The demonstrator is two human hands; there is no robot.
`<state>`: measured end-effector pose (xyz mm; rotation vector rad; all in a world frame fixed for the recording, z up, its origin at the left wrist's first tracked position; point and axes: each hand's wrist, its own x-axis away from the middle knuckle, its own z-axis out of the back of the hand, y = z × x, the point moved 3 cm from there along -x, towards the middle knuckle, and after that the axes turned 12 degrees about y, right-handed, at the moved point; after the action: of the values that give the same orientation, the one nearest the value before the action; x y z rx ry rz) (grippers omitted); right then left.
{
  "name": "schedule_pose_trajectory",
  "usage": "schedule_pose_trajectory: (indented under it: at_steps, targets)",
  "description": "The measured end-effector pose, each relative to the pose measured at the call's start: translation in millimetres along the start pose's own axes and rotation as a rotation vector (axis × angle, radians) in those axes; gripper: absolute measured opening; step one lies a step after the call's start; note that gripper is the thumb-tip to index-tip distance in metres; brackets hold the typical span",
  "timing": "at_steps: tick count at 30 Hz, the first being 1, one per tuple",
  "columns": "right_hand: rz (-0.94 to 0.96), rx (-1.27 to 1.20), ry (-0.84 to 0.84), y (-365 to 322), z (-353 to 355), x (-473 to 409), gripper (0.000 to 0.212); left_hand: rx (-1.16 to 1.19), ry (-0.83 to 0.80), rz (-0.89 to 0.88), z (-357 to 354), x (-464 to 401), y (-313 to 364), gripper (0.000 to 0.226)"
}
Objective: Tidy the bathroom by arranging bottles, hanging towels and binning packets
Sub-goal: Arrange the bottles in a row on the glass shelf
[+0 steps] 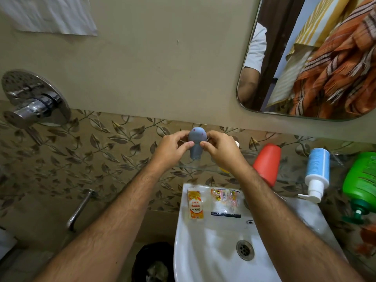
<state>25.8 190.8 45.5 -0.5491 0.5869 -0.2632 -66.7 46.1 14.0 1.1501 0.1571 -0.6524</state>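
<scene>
We are holding a small grey bottle between both hands, up against the leaf-patterned wall tiles and just above the glass shelf; its long axis is running upright, rounded end up and narrow neck pointing down toward the shelf. Our left hand is pinching it from the left with thumb and curled fingers, and our right hand is pinching it from the right in much the same way; neither hand is nearer, since both are touching it at once. Both forearms are reaching forward and slightly inward, meeting at the bottle (the fingers may also be working a thin cord or loop behind it, though we cannot tell from this angle). The coming move seems to be turning on that short drop from neck to shelf. To the right, the red bottle, the white-and-blue pump bottle and the green pump bottle are standing along the shelf; two packets are lying on the back rim of the white basin, not yet binned.
</scene>
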Motion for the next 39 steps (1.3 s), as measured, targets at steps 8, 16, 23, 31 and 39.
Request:
schedule_pose_trajectory:
  at_steps: [8, 16, 23, 31, 39]
  targets:
    - [0.006, -0.024, 0.01, 2.8, -4.2, 2.7, 0.021, -0.025, -0.006, -0.011, 0.1, 1.3, -0.4, 0.036]
    - [0.013, -0.021, 0.022, 8.0, 4.1, 4.7, 0.041, -0.064, 0.257, -0.1, 5.3, 17.1, -3.7, 0.044]
    - [0.01, 0.031, -0.009, 9.1, 0.1, 3.1, 0.024, -0.061, 0.209, -0.095, -5.9, 24.1, -0.1, 0.045]
    - [-0.001, 0.088, -0.015, 10.8, -2.7, 1.5, 0.015, -0.046, 0.191, -0.039, -8.4, 19.4, -1.0, 0.047]
    - [0.019, 0.109, -0.032, 11.5, -5.1, 2.4, 0.018, -0.009, 0.179, 0.001, -9.6, 22.1, -4.6, 0.061]
